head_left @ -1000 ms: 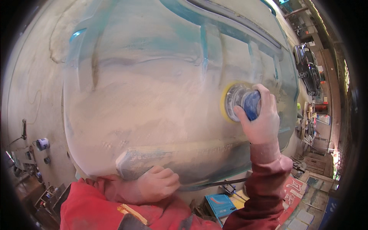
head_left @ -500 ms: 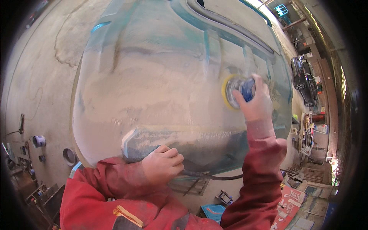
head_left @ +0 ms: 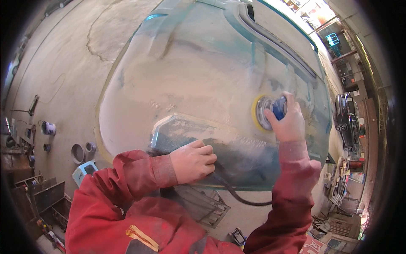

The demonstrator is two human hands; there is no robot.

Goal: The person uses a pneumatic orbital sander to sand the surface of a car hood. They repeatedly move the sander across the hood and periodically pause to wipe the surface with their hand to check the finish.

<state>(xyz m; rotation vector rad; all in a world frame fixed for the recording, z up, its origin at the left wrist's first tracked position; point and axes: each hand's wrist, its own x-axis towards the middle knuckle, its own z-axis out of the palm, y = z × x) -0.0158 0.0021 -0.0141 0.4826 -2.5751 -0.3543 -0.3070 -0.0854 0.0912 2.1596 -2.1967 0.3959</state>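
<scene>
A large vehicle body panel (head_left: 177, 80), in dusty pale beige with teal paint showing, fills the middle of the view. My right hand (head_left: 287, 125) grips a round sander (head_left: 264, 110) with a blue top and yellow pad, held against the panel's right part. My left hand (head_left: 192, 161) is closed around the black hose (head_left: 239, 197) over the panel's lower edge, beside a raised, patchy ledge (head_left: 165, 131). From there the hose loops rightward behind my right forearm. Both forearms are in dusty red sleeves.
Concrete floor (head_left: 72, 55) at left holds a bucket (head_left: 48, 128), round tins (head_left: 78, 153) and a light-blue stool (head_left: 84, 171). Metal scrap (head_left: 50, 199) lies lower left, a slatted frame (head_left: 203, 205) beneath the panel. At right are a black car (head_left: 344, 122) and cluttered materials (head_left: 344, 186).
My left hand has moved up and rightward in the view. My right hand and the sander rose, then came back down and slightly right. The panel and surroundings have shifted with the head's movement.
</scene>
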